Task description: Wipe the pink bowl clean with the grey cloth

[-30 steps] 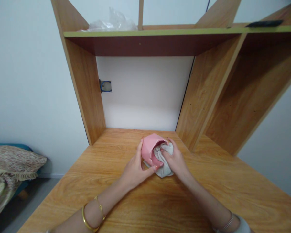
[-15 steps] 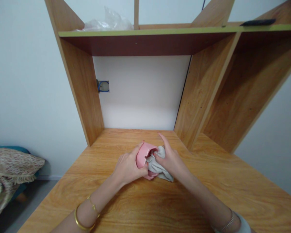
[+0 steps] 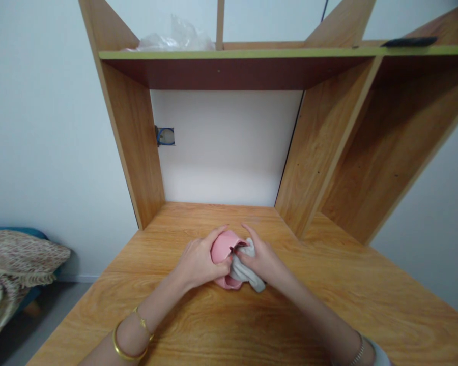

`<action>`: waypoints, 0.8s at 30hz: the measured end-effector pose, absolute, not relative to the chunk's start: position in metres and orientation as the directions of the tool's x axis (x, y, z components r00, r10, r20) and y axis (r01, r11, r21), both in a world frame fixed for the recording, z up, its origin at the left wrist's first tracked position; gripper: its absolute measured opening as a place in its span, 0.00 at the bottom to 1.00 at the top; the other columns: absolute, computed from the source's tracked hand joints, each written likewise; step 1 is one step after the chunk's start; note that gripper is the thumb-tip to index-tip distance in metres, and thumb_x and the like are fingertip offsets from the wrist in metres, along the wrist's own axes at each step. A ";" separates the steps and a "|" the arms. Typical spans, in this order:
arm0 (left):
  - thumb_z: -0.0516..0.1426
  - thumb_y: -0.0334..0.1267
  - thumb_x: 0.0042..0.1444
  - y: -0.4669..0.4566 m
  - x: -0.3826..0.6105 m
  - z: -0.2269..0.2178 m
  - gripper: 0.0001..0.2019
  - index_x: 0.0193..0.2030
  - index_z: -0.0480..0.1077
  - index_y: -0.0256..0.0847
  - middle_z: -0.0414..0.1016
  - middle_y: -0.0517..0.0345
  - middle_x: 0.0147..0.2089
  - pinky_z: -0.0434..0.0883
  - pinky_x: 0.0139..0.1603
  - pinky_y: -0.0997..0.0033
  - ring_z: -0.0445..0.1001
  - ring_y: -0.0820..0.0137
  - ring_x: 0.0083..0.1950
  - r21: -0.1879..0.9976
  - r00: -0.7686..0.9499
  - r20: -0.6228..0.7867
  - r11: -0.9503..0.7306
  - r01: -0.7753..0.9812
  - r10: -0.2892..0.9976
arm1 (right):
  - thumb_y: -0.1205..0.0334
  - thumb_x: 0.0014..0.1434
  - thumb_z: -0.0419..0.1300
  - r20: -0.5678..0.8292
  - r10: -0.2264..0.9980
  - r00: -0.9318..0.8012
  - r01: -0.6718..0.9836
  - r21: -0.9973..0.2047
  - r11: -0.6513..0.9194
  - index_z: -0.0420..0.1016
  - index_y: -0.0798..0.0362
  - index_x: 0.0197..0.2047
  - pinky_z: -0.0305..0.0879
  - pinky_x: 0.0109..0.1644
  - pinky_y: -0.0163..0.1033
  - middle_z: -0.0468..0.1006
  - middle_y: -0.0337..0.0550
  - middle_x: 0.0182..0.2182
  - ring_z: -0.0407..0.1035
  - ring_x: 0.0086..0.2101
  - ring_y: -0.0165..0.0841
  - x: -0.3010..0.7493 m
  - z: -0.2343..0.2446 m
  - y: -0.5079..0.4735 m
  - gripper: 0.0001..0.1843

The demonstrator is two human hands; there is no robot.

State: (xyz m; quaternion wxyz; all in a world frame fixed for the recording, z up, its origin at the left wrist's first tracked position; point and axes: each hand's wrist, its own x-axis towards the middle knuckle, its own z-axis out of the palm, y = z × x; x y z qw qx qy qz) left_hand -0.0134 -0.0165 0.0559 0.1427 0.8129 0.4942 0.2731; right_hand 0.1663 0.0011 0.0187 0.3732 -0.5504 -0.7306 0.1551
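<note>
A pink, hollow, rounded object (image 3: 221,246) with a notched rim is held over the wooden desk, its exact kind unclear. My left hand (image 3: 201,260) wraps round its left side, thumb in front and fingers behind. In its opening sits a crumpled light grey cloth (image 3: 244,272), part of which hangs out on the right. My right hand (image 3: 262,258) grips the cloth, thumb pressed into it at the opening while a finger reaches over the top. The folds hide the inside of the pink object.
The wooden desk (image 3: 198,325) spreads under both hands. Behind it rise upright panels and a shelf (image 3: 252,53) bearing a clear plastic bag (image 3: 175,39) and a dark flat item (image 3: 410,41). An uncovered socket box (image 3: 166,136) shows in the wall. A patterned blanket (image 3: 23,256) lies at left.
The pink object has tilted and shifted slightly left. My right hand has moved left with the cloth, nearer the opening, and its raised finger has come down. The view has shifted a little.
</note>
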 end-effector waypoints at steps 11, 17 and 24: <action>0.57 0.48 0.49 -0.011 -0.004 0.034 0.40 0.64 0.41 0.42 0.54 0.50 0.62 0.58 0.55 0.63 0.58 0.60 0.59 0.646 0.345 0.472 -0.584 0.491 0.812 | 0.60 0.49 0.51 0.371 0.918 0.142 0.372 -0.879 0.297 0.58 0.56 0.52 0.64 0.42 0.40 0.73 0.47 0.42 0.69 0.38 0.35 0.170 0.000 0.016 0.26; 0.58 0.38 0.47 -0.007 -0.002 0.033 0.34 0.61 0.50 0.43 0.63 0.55 0.56 0.63 0.51 0.70 0.66 0.65 0.52 0.713 0.336 0.480 -0.584 0.389 0.810 | 0.60 0.47 0.55 0.333 0.934 0.129 0.566 -0.798 0.206 0.51 0.57 0.58 0.62 0.29 0.36 0.73 0.38 0.25 0.67 0.23 0.32 0.169 0.017 0.007 0.35; 0.58 0.36 0.43 -0.014 -0.002 0.042 0.34 0.59 0.55 0.43 0.67 0.56 0.54 0.63 0.52 0.66 0.67 0.63 0.51 0.721 0.354 0.420 -0.544 0.428 0.836 | 0.58 0.50 0.54 0.443 0.891 0.093 0.866 -0.478 0.147 0.48 0.52 0.61 0.58 0.27 0.35 0.72 0.38 0.21 0.69 0.24 0.38 0.170 0.043 -0.009 0.35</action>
